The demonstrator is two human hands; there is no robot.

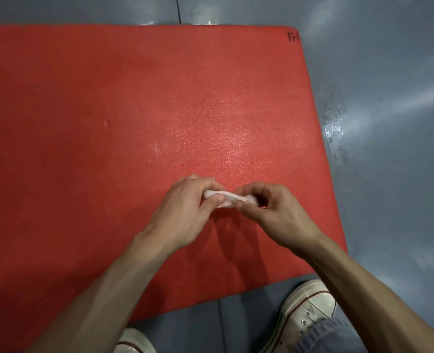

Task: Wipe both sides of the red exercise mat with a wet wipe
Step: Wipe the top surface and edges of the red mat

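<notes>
Both hands, left [185,207] and right [274,212], pinch a crumpled white wet wipe [226,198] above the flat red foam exercise mat [108,123]. Wipe being readied, apparently; next it needs pressing onto the mat.

The person's forearms are bare, with no sleeves showing. They wear white canvas sneakers [310,312] with metal eyelets and a red sole stripe, and blue denim trousers [325,335].

Mat [134,110] – grainy foam; floor [389,98] – glossy.
</notes>
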